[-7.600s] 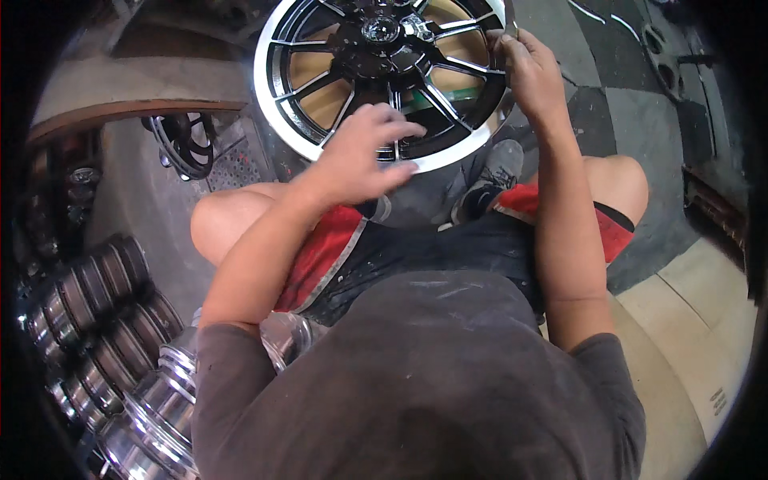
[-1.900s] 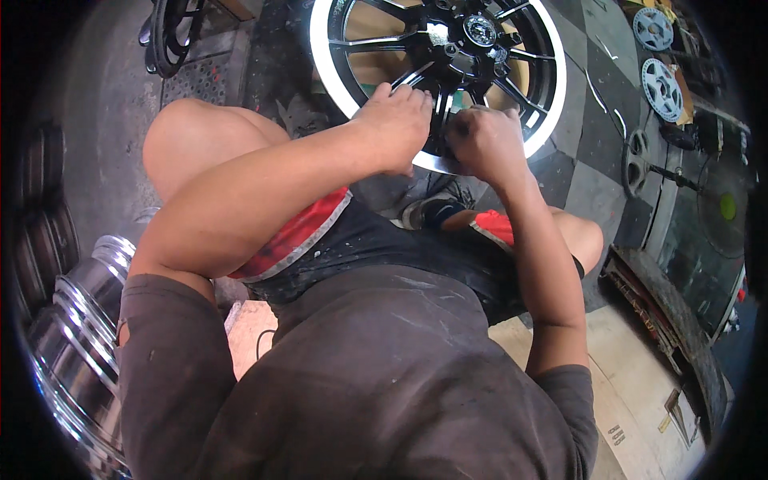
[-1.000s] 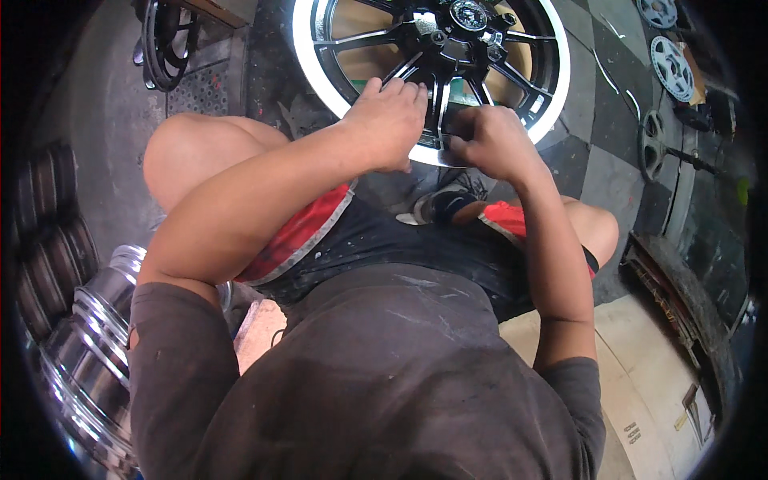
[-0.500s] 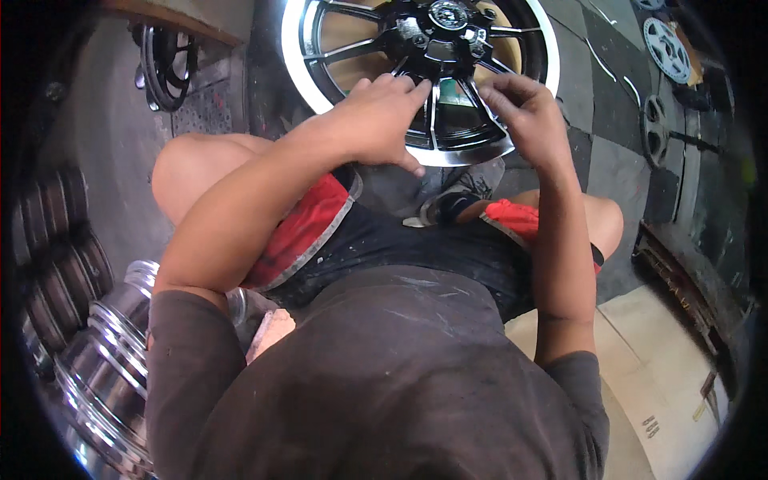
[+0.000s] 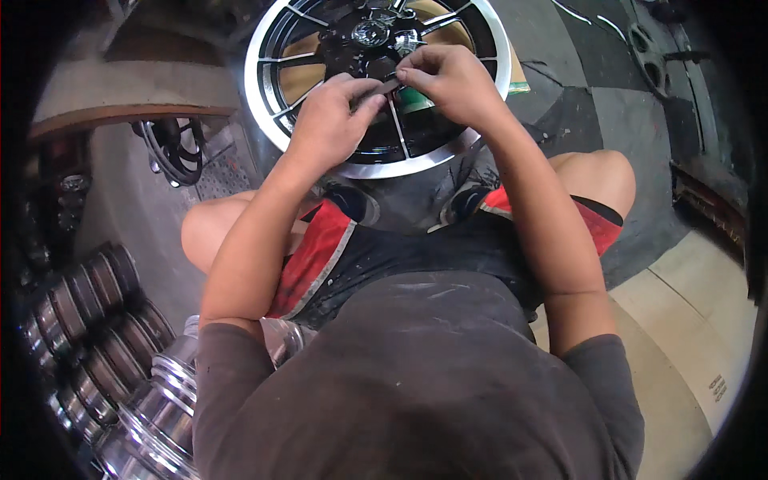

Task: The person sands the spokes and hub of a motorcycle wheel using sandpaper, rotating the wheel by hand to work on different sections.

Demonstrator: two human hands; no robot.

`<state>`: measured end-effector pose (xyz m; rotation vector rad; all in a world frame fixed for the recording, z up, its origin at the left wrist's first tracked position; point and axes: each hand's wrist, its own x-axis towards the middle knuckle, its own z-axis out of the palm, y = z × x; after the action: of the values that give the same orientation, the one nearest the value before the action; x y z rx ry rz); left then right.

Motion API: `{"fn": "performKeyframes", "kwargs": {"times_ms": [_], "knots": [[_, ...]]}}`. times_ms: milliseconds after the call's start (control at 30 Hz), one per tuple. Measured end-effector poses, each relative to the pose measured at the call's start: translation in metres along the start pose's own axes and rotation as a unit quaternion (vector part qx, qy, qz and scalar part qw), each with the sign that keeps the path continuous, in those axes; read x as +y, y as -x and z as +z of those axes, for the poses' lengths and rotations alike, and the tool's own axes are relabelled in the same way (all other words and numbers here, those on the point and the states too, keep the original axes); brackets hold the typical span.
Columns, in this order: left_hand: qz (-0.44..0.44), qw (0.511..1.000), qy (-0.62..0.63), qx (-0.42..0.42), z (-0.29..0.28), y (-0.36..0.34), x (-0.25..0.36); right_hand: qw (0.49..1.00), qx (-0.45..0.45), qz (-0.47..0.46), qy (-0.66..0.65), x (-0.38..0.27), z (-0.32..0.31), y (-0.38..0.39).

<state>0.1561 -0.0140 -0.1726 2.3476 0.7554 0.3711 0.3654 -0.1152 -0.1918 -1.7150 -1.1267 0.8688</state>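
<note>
A black spoked wheel rim [image 5: 384, 170] with a bright silver lip lies in front of me, its hub cap [image 5: 370, 34] facing up. Over its near spokes my two hands meet at a small dark strip [image 5: 390, 85]. My left hand [image 5: 332, 116] pinches the strip's left end between thumb and fingers. On the other side, my right hand [image 5: 452, 80] grips the right end with thumb and forefinger. The strip's material is too small to make out. Through the gaps between spokes show brown card and a green patch [image 5: 414, 100].
Shiny silver rims [image 5: 160, 392] are stacked at lower left, beside a row of darker rims [image 5: 92, 296]. A bench edge [image 5: 144, 112] juts in at upper left, with a black wheel [image 5: 178, 152] below it. Cardboard [image 5: 688, 296] lies at right, near a dark trough-like piece [image 5: 708, 192].
My right hand has come left from the rim's right side to join my left hand over the spokes. Both now hold the strip. The whole view has shifted.
</note>
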Motion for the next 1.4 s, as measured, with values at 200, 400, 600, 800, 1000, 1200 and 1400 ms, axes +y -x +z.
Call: {"fn": "performKeyframes", "kwargs": {"times_ms": [200, 400, 600, 800, 1000, 1200, 1400], "knots": [[0.027, 0.981, -0.193, 0.014, -0.012, -0.007, 0.015, 0.978, 0.145, -0.106, 0.102, 0.026, 0.038, 0.010], [0.022, 0.970, -0.244, -0.005, -0.013, -0.001, 0.021, 0.974, 0.140, -0.108, 0.145, 0.039, 0.048, 0.014], [0.007, 0.965, -0.259, -0.031, -0.012, 0.003, 0.023, 0.968, 0.147, -0.121, 0.163, 0.043, 0.056, 0.012], [-0.001, 0.961, -0.274, -0.047, -0.012, 0.005, 0.026, 0.967, 0.130, -0.106, 0.193, 0.040, 0.057, 0.014], [0.000, 0.956, -0.290, -0.045, -0.012, 0.005, 0.027, 0.956, 0.163, -0.154, 0.187, 0.042, 0.059, 0.013], [0.002, 0.956, -0.289, -0.050, -0.012, 0.007, 0.025, 0.955, 0.159, -0.150, 0.199, 0.041, 0.061, 0.013], [-0.001, 0.953, -0.300, -0.050, -0.009, 0.009, 0.027, 0.953, 0.142, -0.147, 0.224, 0.037, 0.058, 0.016]]}}
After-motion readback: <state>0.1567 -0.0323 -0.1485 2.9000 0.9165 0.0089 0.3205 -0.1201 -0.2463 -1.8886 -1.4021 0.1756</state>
